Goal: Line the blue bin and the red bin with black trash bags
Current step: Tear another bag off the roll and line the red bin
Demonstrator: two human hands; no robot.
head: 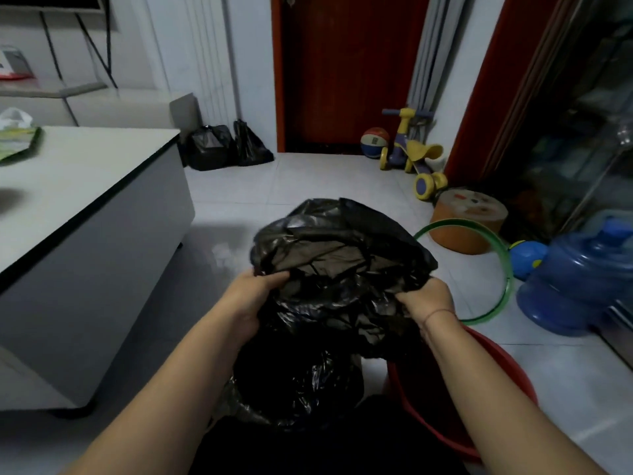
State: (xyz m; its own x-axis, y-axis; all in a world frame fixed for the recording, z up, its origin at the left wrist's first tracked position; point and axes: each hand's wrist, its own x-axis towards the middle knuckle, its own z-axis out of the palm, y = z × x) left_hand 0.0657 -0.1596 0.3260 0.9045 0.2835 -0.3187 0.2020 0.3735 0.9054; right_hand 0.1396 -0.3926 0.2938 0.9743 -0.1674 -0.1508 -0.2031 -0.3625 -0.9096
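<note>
A black trash bag (339, 255) is held up in front of me, its mouth spread open between both hands. My left hand (255, 293) grips the bag's left edge and my right hand (426, 303) grips its right edge. Below, near the bottom centre, stands a bin (294, 392) covered by another black bag; its colour is hidden. The red bin (507, 382) stands at the lower right, partly behind my right forearm, with bare red walls showing.
A white low table (102, 200) fills the left. Right of me lie a green hoop (503, 269), a blue water jug (579, 279) and an orange round stool (469, 221). A toy trike (414, 152), a ball and dark bags (222, 145) stand by the far door.
</note>
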